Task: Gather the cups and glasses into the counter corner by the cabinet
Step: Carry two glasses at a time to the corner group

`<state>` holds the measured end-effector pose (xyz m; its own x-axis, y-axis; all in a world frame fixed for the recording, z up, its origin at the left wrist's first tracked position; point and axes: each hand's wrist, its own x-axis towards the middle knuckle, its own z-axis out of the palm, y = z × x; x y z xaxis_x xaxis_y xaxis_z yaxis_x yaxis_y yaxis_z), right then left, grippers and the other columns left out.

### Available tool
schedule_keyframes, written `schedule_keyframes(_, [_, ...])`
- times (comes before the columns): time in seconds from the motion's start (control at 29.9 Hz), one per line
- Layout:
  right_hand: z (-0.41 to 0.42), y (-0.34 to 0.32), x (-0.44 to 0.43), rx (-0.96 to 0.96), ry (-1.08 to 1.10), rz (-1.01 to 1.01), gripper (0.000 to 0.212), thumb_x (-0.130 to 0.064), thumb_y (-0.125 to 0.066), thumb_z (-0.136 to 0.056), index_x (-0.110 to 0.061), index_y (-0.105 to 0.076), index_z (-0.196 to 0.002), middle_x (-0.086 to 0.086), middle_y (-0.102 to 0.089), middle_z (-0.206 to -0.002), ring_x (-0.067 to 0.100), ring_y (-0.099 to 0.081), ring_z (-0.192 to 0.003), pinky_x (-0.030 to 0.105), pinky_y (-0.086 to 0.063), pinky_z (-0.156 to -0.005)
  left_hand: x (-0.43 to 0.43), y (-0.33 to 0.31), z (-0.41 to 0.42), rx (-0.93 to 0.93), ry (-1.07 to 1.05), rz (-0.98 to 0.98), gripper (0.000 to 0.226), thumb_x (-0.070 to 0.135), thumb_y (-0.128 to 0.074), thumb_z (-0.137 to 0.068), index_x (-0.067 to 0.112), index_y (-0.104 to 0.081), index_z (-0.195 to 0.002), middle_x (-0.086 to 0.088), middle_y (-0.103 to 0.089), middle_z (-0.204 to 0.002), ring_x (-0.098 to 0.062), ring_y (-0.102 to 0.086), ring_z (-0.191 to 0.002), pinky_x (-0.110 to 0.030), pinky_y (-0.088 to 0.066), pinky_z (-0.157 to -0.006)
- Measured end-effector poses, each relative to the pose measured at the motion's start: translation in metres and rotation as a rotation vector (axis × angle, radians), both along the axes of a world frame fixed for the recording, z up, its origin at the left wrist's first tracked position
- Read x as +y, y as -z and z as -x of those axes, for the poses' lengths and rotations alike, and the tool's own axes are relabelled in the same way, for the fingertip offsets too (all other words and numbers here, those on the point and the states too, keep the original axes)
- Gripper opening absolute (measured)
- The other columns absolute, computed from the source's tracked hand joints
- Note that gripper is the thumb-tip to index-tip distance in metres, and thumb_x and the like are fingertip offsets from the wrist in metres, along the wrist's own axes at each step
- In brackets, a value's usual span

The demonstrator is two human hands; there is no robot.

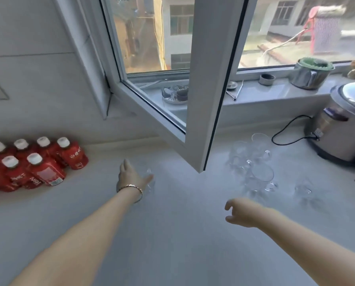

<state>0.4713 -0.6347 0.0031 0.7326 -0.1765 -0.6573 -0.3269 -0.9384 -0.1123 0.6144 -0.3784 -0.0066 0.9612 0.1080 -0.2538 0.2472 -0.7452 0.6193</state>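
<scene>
Several clear glass cups with handles [253,159] stand clustered on the pale counter [172,234] at the right, under the open window sash. One large glass mug [260,179] sits at the front of the cluster, and a small glass [303,187] stands apart to its right. My left hand [131,176], with a bracelet on the wrist, reaches left of centre and is wrapped around a clear glass [150,182], which is blurred and partly hidden by my fingers. My right hand [244,212] hovers empty, fingers curled apart, just in front of the large mug.
Several red bottles with white caps [34,164] stand at the counter's left by the wall. The open window sash [195,120] juts out over the counter's middle. A steel rice cooker [341,129] with a black cord stands at the right. Small items line the windowsill [255,93].
</scene>
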Motion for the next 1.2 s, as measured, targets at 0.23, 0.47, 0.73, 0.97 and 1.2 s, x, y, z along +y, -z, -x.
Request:
schedule_keyframes(0.23, [-0.008, 0.015, -0.021, 0.058, 0.046, -0.007, 0.043, -0.034, -0.049, -0.092, -0.022, -0.046, -0.134, 0.000, -0.052, -0.135, 0.019, -0.050, -0.123, 0.026, -0.041, -0.093, 0.001, 0.035, -0.017, 0.012, -0.064, 0.153, 0.057, 0.031, -0.075, -0.072, 0.016, -0.049, -0.120, -0.008, -0.056, -0.127, -0.028, -0.057, -0.100, -0.029, -0.037, -0.077])
schedule_keyframes(0.47, [-0.003, 0.006, -0.057, -0.068, 0.051, -0.053, 0.044, -0.033, -0.051, -0.093, -0.022, -0.044, -0.136, -0.001, -0.052, -0.135, 0.016, -0.050, -0.123, 0.026, -0.041, -0.095, -0.018, 0.018, 0.033, -0.061, 0.082, 0.073, 0.058, 0.026, -0.082, -0.065, 0.022, -0.055, -0.117, 0.003, -0.061, -0.119, -0.019, -0.052, -0.090, -0.026, -0.036, -0.077])
schedule_keyframes(0.73, [-0.032, -0.011, -0.157, -0.534, 0.213, -0.043, 0.081, -0.040, -0.069, -0.079, -0.020, -0.027, -0.145, 0.006, -0.025, -0.150, 0.026, -0.025, -0.138, 0.040, -0.033, -0.109, -0.082, -0.017, 0.115, 0.014, 0.164, 0.142, 0.062, 0.055, -0.075, -0.040, 0.045, -0.050, -0.097, 0.021, -0.060, -0.101, -0.014, -0.058, -0.098, -0.029, -0.047, -0.084])
schedule_keyframes(0.97, [-0.041, 0.031, -0.182, -0.318, -0.098, -0.178, 0.089, -0.036, -0.073, -0.075, -0.023, -0.023, -0.146, 0.003, -0.022, -0.150, 0.025, -0.044, -0.127, 0.035, -0.045, -0.096, -0.142, -0.026, 0.170, -0.012, -0.008, 0.071, 0.057, 0.032, -0.085, -0.060, 0.043, -0.046, -0.101, 0.023, -0.056, -0.097, -0.013, -0.056, -0.098, -0.023, -0.041, -0.082])
schedule_keyframes(1.2, [-0.042, 0.037, -0.190, -0.332, -0.065, -0.217, 0.087, -0.033, -0.076, -0.071, -0.018, -0.028, -0.143, 0.009, -0.032, -0.131, 0.027, -0.054, -0.110, 0.030, -0.043, -0.083, -0.158, -0.033, 0.226, 0.002, -0.208, 0.051, 0.064, 0.035, -0.084, -0.061, 0.032, -0.053, -0.117, 0.016, -0.058, -0.106, -0.012, -0.055, -0.103, -0.022, -0.040, -0.084])
